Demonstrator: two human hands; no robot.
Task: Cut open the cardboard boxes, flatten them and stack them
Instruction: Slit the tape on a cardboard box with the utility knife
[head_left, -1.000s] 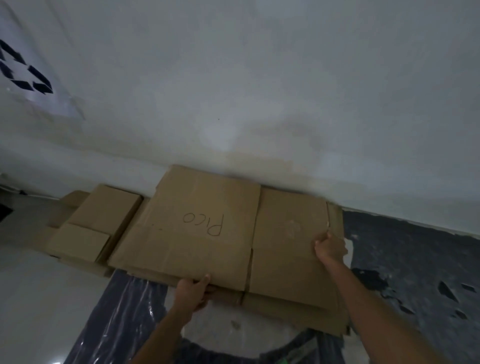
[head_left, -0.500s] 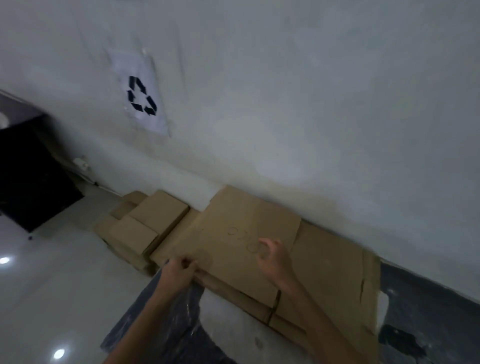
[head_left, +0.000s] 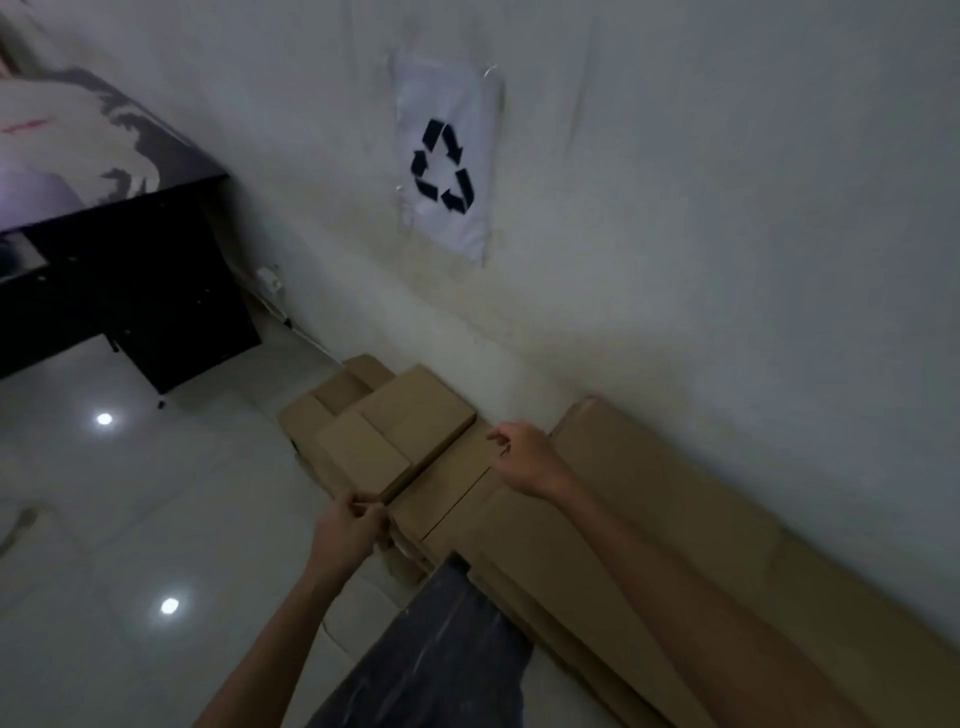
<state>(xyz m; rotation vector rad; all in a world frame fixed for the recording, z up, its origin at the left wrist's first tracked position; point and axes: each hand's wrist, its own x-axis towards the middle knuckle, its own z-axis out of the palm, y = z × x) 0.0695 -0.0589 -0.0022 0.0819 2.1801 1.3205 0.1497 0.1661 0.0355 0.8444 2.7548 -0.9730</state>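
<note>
A stack of large flattened cardboard sheets (head_left: 649, 509) lies on the floor along the white wall. To its left sits a smaller pile of flattened boxes (head_left: 395, 431). My left hand (head_left: 345, 530) pinches the near corner of the smaller pile's edge. My right hand (head_left: 524, 457) hovers above the left end of the large stack, fingers loosely curled and apart, holding nothing.
A paper sign with a recycling symbol (head_left: 444, 161) is taped to the wall. A dark table (head_left: 119, 270) stands at the left. A dark plastic sheet (head_left: 441, 660) lies on the glossy white tile floor (head_left: 130, 519) near me.
The view swung left. My right hand left the large stack's right edge and moved to its left end. My left hand shifted from the big sheet's front edge to the smaller pile.
</note>
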